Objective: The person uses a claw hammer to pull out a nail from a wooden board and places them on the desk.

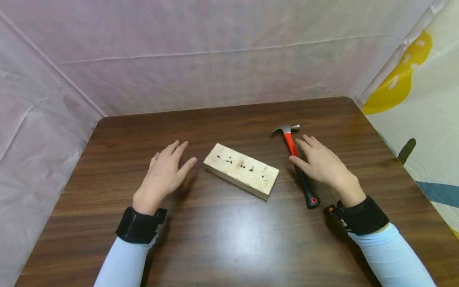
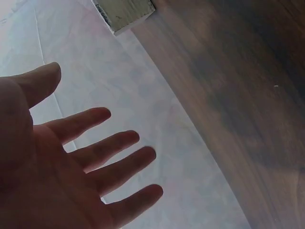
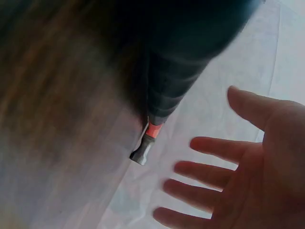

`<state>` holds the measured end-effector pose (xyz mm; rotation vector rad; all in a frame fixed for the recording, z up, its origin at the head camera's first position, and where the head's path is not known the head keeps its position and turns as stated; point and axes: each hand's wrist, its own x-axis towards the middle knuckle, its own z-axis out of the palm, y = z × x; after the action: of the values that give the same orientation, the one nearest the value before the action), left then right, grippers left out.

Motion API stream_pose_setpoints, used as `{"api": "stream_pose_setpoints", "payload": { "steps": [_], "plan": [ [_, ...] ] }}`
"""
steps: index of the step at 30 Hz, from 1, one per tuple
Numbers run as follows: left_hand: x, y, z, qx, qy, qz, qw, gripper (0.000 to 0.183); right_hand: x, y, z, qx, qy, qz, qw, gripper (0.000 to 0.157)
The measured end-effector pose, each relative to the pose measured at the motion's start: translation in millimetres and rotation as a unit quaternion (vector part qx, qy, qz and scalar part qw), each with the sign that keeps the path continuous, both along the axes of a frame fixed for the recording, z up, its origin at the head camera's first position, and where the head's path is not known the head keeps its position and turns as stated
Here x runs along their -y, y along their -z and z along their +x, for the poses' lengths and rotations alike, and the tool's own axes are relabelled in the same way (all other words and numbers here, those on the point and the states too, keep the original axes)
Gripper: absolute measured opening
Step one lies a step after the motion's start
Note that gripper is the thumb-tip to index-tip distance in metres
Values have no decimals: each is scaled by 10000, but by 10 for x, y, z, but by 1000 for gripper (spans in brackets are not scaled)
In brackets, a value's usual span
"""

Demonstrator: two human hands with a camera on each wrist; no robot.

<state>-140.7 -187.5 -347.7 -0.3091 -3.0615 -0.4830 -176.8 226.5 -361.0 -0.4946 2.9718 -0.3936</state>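
Observation:
A pale wooden block point(image 1: 238, 169) with several dark marks along its top lies at a slant on the table. To its right rests a claw hammer point(image 1: 291, 143), steel head toward the back, red shaft and black grip toward the front. My left hand point(image 1: 161, 175) is spread with straight fingers to the left of the block, holding nothing. In the left wrist view a corner of the block point(image 2: 125, 14) shows at the top. My right hand point(image 1: 322, 163) is held over the hammer's shaft, fingers extended. The right wrist view shows the black hammer grip point(image 3: 174, 71) beside that hand's spread fingers.
The brown wood-grain table point(image 1: 208, 239) has rounded far corners. A pale cloth sheet point(image 1: 215, 71) hangs behind it and along the left. On the right hangs a patterned cloth point(image 1: 398, 87) with a yellow shape. Both wrists wear black straps point(image 1: 138, 225).

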Motion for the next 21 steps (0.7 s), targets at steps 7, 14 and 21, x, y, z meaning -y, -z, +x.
{"api": "stream_pose_setpoints", "payload": {
  "steps": [7,14,21],
  "plan": [
    [-45,-25,24,-14,249,85,9997,52,17,-36,25,343,35,259,9991,53],
    [-105,-27,11,295,473,122,9984,44,26,-31,31,760,-194,386,9962,66],
    [-144,-17,26,353,560,117,9977,41,31,-3,54,848,-474,531,9939,72]
  ]
}}
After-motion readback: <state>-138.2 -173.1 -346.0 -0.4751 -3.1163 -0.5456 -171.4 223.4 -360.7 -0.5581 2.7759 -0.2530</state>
